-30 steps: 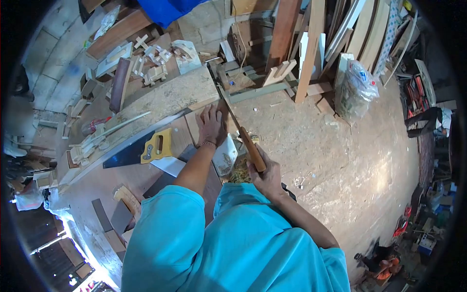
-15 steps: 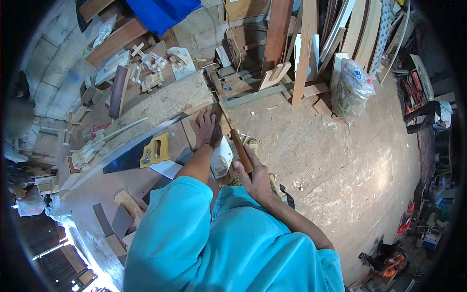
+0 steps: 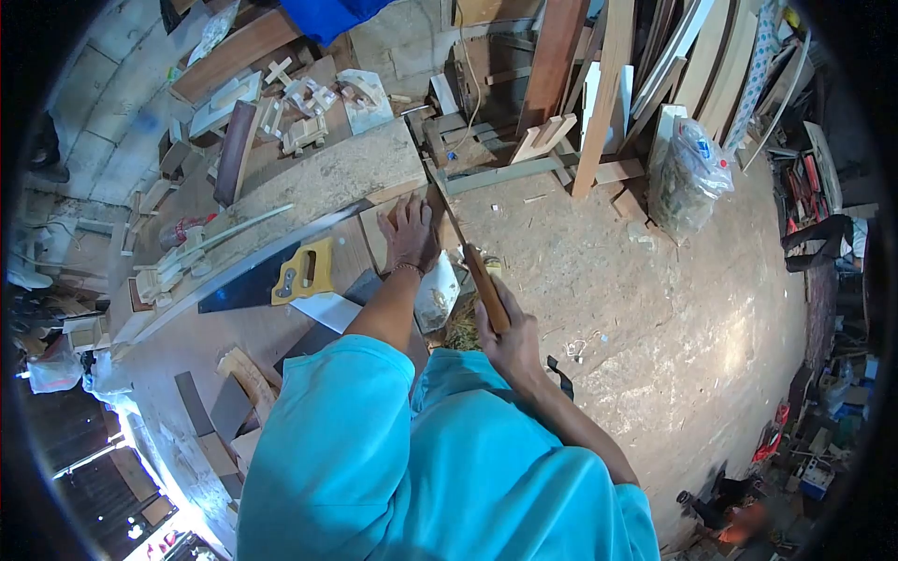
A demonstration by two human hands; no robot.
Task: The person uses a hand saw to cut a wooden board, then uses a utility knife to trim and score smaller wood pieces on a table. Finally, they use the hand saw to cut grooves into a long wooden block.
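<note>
My left hand (image 3: pixel 409 234) lies flat with fingers apart, pressing on a wooden board (image 3: pixel 375 241) at the edge of the workbench. My right hand (image 3: pixel 513 348) is wrapped round the wooden handle of a tool with a long narrow metal blade (image 3: pixel 485 288). Its blade runs forward along the board's edge, just right of my left fingers; its exact kind does not show. Left of my left wrist rests a handsaw (image 3: pixel 307 272) with a yellow handle and dark blade. A whitish block (image 3: pixel 436 297) sits below my left palm.
A thick plank (image 3: pixel 327 182) stretches across the bench, with small wooden pieces (image 3: pixel 304 131) beyond it. Tall boards (image 3: pixel 603 103) lean at the back beside a clear plastic bag (image 3: pixel 690 182). Offcuts (image 3: pixel 229 421) lie at lower left. Another person (image 3: pixel 739 514) appears at lower right.
The view has shifted slightly. My right hand has drawn the wooden-handled tool a little back toward my body. My left hand stays flat on the board.
</note>
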